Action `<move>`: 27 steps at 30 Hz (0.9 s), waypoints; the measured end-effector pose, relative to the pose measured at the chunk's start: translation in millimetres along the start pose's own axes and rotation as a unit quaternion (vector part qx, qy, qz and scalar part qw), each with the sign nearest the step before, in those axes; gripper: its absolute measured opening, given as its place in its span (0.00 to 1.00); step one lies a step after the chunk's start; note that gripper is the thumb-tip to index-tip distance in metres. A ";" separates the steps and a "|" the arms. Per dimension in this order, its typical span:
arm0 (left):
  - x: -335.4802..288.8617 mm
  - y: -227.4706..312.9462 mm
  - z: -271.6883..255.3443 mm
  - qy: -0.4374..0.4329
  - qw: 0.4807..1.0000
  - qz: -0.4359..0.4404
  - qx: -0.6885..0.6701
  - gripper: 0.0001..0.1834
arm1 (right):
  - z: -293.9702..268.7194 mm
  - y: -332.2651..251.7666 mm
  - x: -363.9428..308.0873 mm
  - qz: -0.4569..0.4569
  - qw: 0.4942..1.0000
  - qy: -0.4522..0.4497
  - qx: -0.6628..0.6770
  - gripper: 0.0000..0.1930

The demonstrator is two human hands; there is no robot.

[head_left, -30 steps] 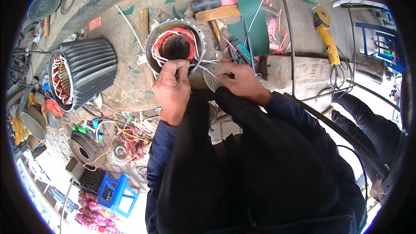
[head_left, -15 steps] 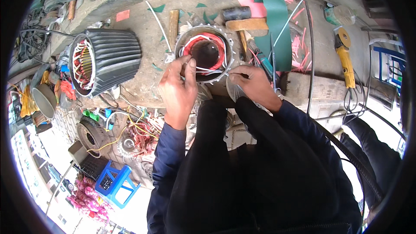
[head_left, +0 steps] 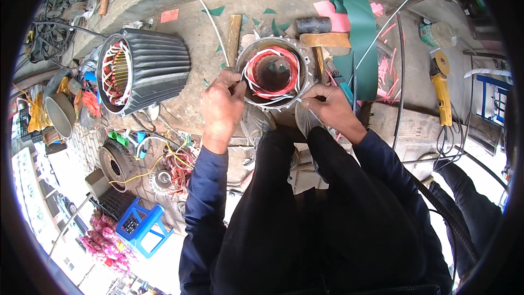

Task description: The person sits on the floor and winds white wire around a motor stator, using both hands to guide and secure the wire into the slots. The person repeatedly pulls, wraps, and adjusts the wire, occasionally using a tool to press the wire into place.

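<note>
Between my hands an open motor stator (head_left: 303,63) stands on end, its bore facing up. Red windings (head_left: 297,71) ring the inside, wrapped with white cord (head_left: 278,97). At the stator's left rim my left hand (head_left: 222,110) is closed, thumb and fingertips pinched together; what they grip is hidden. My right hand (head_left: 332,110) is closed beside the lower right rim, its thumb and forefinger pinching a thin white strand that runs toward the windings. Both forearms, in dark blue sleeves, reach forward over my knees.
A larger ribbed motor housing (head_left: 158,68) lies at left. A hammer (head_left: 314,25), green sheet (head_left: 363,49) and long white rod (head_left: 385,30) lie beyond the stator. A yellow angle grinder (head_left: 441,90) rests at right. A blue stool (head_left: 143,226) stands lower left. Another person's dark-clothed legs (head_left: 464,186) show at right.
My left fingers have moved from over the windings out to the stator's left rim. The right hand stays by the lower right rim. The whole view has shifted slightly.
</note>
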State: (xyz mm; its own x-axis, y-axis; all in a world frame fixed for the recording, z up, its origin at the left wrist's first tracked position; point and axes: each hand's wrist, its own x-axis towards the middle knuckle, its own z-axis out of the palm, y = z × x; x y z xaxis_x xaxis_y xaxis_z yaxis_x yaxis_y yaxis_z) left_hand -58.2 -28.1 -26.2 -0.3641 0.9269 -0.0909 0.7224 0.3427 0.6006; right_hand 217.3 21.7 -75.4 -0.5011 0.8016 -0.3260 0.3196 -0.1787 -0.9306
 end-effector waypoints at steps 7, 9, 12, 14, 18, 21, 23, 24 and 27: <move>-22.8 -9.8 23.9 0.078 0.992 0.087 -0.039 0.14 | -7.0 12.4 -0.2 0.042 0.999 -0.015 0.029 0.06; -28.3 -9.9 27.2 0.086 0.990 0.102 -0.037 0.16 | -9.2 17.7 -2.7 0.022 1.000 -0.005 0.008 0.05; -30.5 -8.8 28.2 0.095 0.987 0.128 -0.020 0.18 | -12.5 23.9 -12.0 -0.031 0.997 0.024 -0.060 0.04; -30.8 -6.4 28.2 0.112 0.983 0.148 0.010 0.17 | -14.8 26.1 -21.1 -0.048 0.994 0.039 -0.095 0.02; -34.1 3.0 32.6 0.117 0.987 0.108 0.031 0.19 | -16.7 27.0 -31.8 -0.041 0.996 0.048 -0.070 0.02; -33.9 7.9 37.5 0.136 0.986 0.097 0.030 0.17 | -17.8 25.9 -30.7 -0.052 0.993 0.060 -0.084 0.02; -34.7 7.9 38.9 0.144 0.985 0.095 0.018 0.15 | -19.5 25.1 -29.8 -0.062 0.992 0.063 -0.086 0.02; -34.8 7.1 39.2 0.151 0.984 0.097 0.013 0.14 | -20.1 24.8 -30.6 -0.068 0.991 0.073 -0.090 0.02; -34.9 2.0 38.7 0.132 0.987 0.091 0.001 0.13 | -19.9 24.4 -36.8 -0.080 0.990 0.077 -0.085 0.03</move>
State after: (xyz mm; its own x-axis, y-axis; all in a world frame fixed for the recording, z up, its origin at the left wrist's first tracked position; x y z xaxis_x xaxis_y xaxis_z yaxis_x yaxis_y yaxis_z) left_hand -21.3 -53.9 -52.5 -0.3686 0.9012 0.2279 0.7906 0.1750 0.5868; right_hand 259.5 -0.8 -82.7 -0.4313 0.8921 -0.1346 0.3836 0.0463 -0.9223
